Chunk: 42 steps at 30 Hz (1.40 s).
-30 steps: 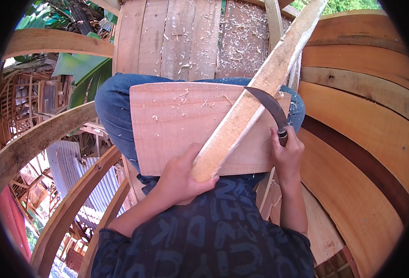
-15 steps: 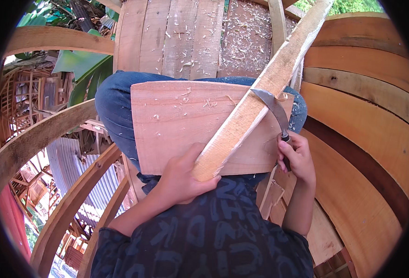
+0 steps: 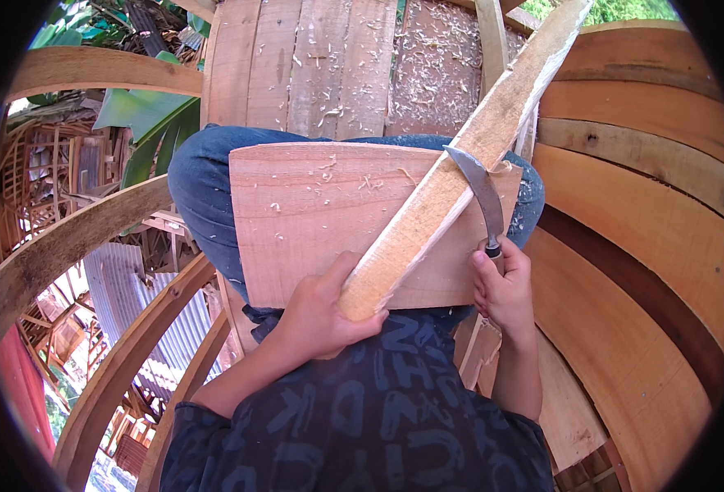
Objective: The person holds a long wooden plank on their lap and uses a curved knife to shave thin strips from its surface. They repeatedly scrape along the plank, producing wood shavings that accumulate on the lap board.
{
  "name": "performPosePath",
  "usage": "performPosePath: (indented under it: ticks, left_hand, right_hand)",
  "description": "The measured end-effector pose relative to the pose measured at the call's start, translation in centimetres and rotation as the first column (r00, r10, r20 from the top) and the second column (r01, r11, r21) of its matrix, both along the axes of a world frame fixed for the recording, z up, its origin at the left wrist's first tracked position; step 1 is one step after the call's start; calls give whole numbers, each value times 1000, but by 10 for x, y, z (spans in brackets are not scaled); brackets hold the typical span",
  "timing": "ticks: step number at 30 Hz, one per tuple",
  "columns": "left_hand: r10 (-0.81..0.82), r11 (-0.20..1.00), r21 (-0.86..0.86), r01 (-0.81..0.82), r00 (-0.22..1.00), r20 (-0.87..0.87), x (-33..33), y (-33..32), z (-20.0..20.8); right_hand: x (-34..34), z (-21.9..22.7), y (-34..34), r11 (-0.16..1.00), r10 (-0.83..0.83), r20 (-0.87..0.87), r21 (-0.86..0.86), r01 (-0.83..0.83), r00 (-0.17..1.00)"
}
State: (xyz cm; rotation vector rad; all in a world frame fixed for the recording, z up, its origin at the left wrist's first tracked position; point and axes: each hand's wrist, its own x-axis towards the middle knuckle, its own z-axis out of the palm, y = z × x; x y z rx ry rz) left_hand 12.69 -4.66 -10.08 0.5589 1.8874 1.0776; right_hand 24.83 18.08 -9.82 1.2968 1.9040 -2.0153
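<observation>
My left hand (image 3: pixel 323 307) is closed around the near end of a long, rough-edged wooden strip (image 3: pixel 436 205), which slants up and away to the far right. In my right hand (image 3: pixel 503 283) is the handle of a curved, sickle-like knife (image 3: pixel 483 193). Its blade lies across the strip, the tip reaching over the strip's left edge. A thin curl of wood sits beside the blade at the strip's right edge. Beneath the strip, a flat pinkish board (image 3: pixel 313 221) rests on my lap, with a few shavings scattered over it.
Beyond my crossed legs (image 3: pixel 206 197) is a plank floor (image 3: pixel 317 66) strewn with wood shavings. Curved orange-brown planks (image 3: pixel 632 197) form a wall on the right. Curved wooden beams (image 3: pixel 124 377) stand on the left, with corrugated metal sheeting (image 3: pixel 116 283) and leaves (image 3: pixel 145 115) behind them.
My right hand has shifted left and slightly down, turning the knife so its handle stands more upright. The blade's tip has moved slightly up the strip's left edge. My left hand stays nearly still.
</observation>
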Motion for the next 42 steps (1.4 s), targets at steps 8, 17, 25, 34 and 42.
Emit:
performPosePath:
  ticks: [8, 17, 25, 34, 42]
  left_hand:
    - [-12, 1000, 8, 12, 1000, -8, 2, -3, 0]
    - [-1, 1000, 13, 1, 1000, 10, 2, -2, 0]
    - [7, 1000, -14, -6, 999, 33, 0, 2, 1]
    - [0, 1000, 6, 0, 1000, 0, 3, -3, -1]
    - [8, 999, -45, -4, 995, 96, -2, 4, 7]
  right_hand:
    - [1, 5, -7, 982, 127, 41, 133, -132, 991]
    - [9, -2, 14, 685, 367, -58, -658, -312, 928]
    - [-1, -3, 1, 999, 3, 16, 38, -4, 1000]
    - [10, 18, 12, 989, 25, 63, -150, -15, 998]
    - [7, 4, 9, 931, -49, 34, -360, 58, 998]
